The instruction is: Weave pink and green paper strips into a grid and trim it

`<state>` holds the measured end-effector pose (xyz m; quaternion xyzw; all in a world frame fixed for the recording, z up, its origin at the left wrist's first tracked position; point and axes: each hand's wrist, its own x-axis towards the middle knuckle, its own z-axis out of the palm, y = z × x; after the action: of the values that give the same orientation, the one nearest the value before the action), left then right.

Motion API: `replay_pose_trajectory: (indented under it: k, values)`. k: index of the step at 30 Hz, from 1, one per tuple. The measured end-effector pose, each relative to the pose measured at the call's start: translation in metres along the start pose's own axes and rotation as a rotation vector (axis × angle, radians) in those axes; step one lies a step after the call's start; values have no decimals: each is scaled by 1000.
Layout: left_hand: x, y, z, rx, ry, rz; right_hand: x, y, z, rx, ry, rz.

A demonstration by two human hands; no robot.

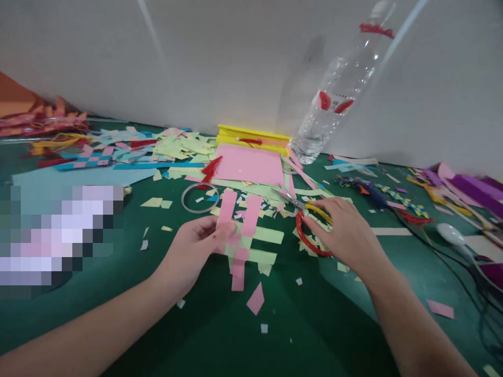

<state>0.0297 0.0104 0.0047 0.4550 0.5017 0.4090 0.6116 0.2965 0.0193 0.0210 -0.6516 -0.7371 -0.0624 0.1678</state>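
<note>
While left hand [188, 246] pinches woven strips [249, 225] by the left edge, right hand [343, 225] gripping scissors [294, 200]; green table [288, 267] between

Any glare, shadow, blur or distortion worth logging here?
Head view: two pale streaks, possibly glare, cross the grey wall; the clear plastic bottle leans, perhaps from lens distortion, with a soft shadow beside it; the dark green tabletop darkens toward the bottom edge; a pixelated patch sits at left; the pink and pale green paper strips look reasonably clear.
</note>
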Motion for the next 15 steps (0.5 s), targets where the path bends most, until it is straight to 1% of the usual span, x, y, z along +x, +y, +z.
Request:
replay_pose_trajectory:
  k: [2, 3, 6, 8, 11, 13, 15]
  values:
    - [0, 1, 1, -17, 24, -4, 0, 12, 5, -108, -161, 67]
    - [0, 0, 1, -22, 23, -4, 1, 16, 7, -135, -220, 94]
    - [0, -3, 0, -4, 3, 15, 2, 21, 9, -163, -310, 161]
    - [1, -4, 0, 34, -2, 73, 4, 23, 8, -154, -341, 192]
    - [0, -1, -2, 204, 29, 249, 5, 27, 7, -115, -336, 203]
    - [-1, 3, -4, 353, 59, 419, 6, 29, 8, -71, -310, 200]
    - [-2, 5, -7, 435, 48, 616, 6, 30, 8, -31, -295, 220]
